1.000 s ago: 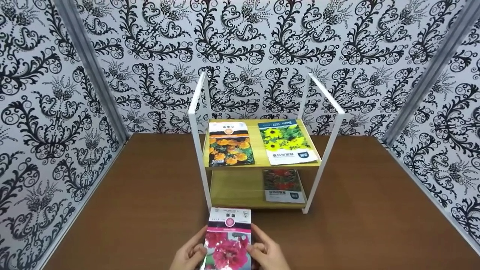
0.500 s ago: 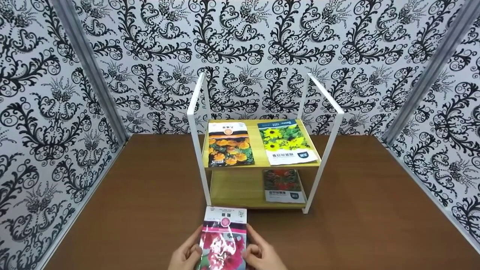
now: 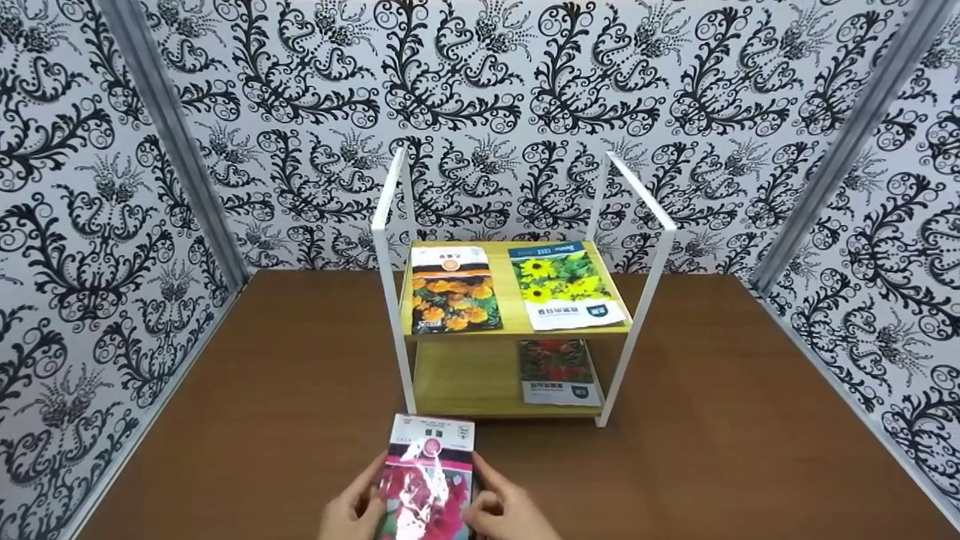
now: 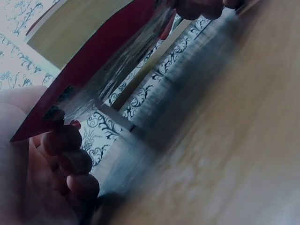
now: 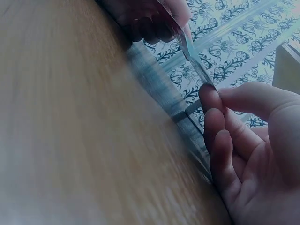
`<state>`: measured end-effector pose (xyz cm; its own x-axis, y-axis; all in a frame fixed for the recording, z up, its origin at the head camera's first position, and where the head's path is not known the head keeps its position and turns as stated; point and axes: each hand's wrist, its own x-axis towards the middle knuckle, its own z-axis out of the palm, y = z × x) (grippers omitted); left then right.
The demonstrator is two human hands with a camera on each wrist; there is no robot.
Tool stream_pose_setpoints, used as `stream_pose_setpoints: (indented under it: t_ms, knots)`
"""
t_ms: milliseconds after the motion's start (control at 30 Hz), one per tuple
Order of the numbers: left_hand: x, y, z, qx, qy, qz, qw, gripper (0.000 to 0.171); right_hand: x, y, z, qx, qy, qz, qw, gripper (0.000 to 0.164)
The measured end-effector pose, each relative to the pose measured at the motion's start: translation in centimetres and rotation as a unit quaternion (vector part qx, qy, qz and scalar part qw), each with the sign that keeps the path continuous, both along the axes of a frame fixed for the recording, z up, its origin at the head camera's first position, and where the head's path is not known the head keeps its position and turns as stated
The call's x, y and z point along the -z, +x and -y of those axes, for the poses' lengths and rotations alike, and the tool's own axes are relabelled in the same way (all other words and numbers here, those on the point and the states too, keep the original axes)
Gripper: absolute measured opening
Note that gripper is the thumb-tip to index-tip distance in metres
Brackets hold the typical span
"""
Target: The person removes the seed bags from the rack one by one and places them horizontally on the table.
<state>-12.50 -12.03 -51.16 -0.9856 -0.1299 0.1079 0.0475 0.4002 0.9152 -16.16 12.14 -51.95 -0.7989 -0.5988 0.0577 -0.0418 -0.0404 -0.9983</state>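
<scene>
A seed packet [image 3: 427, 480] with pink flowers and a white top is held between both hands, in front of the shelf's lower left corner in the head view. My left hand [image 3: 352, 506] pinches its left edge; in the left wrist view the packet's dark red underside [image 4: 93, 63] tilts above the curled fingers [image 4: 75, 161]. On the opposite edge my right hand [image 3: 510, 506] pinches with thumb and forefinger, and the right wrist view shows the packet [image 5: 194, 58] edge-on. Glare covers part of its printed front.
A two-tier shelf with a white frame [image 3: 652, 281] and yellowish boards [image 3: 465, 375] stands on the brown table [image 3: 720, 420]. Its upper board bears an orange-flower packet [image 3: 454, 292] and a yellow-flower packet [image 3: 566, 289]. A red-flower packet [image 3: 559, 375] lies at the lower right. Patterned walls [image 3: 480, 90] surround it.
Both hands and the pink-flower packet have shifted a little to the left in the head view. Glare on the packet has grown. The camera view has also turned slightly.
</scene>
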Motion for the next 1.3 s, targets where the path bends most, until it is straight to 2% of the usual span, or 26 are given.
stream_pose_setpoints:
  t_ms: [133, 200, 433, 633, 733, 867, 1033, 1133, 1300]
  knots:
    - [0.7, 0.0, 0.6, -0.037, -0.056, -0.087, 0.9939, 0.040, 0.0, 0.1, 1.0, 0.007, 0.015, -0.026, 1.000, 0.078]
    - [1.0, -0.1, 0.9, -0.050, -0.070, -0.113, 0.9898, 0.039, 0.1, 0.1, 1.6, 0.016, 0.025, -0.018, 0.999, 0.079]
    - [1.2, -0.3, 2.0, -0.064, -0.105, -0.133, 0.9835, 0.041, 0.5, -0.1, 3.0, 0.037, 0.055, 0.010, 0.998, 0.078]
    - [1.8, -0.5, 2.5, -0.082, -0.127, -0.199, 0.9683, 0.043, 0.5, -0.1, 3.5, 0.045, 0.074, 0.000, 0.996, 0.078]
    - [1.6, -0.4, 2.7, -0.086, -0.140, -0.189, 0.9680, 0.045, 0.3, -0.1, 3.9, 0.061, 0.086, 0.016, 0.994, 0.079]
    - [1.3, -0.1, 2.9, -0.090, -0.155, -0.143, 0.9734, 0.047, 0.2, -0.1, 4.3, 0.071, 0.090, 0.031, 0.993, 0.078]
    - [1.0, 0.2, 3.0, -0.078, -0.158, -0.099, 0.9795, 0.049, 0.2, 0.1, 4.8, 0.066, 0.105, 0.001, 0.992, 0.077]
    - [0.9, 0.2, 3.0, -0.067, -0.155, -0.083, 0.9821, 0.051, 0.1, 0.2, 5.0, 0.068, 0.113, -0.017, 0.991, 0.078]
    - [0.6, 0.0, 2.8, -0.067, -0.156, -0.068, 0.9831, 0.053, -0.3, 0.3, 5.2, 0.079, 0.115, -0.017, 0.990, 0.078]
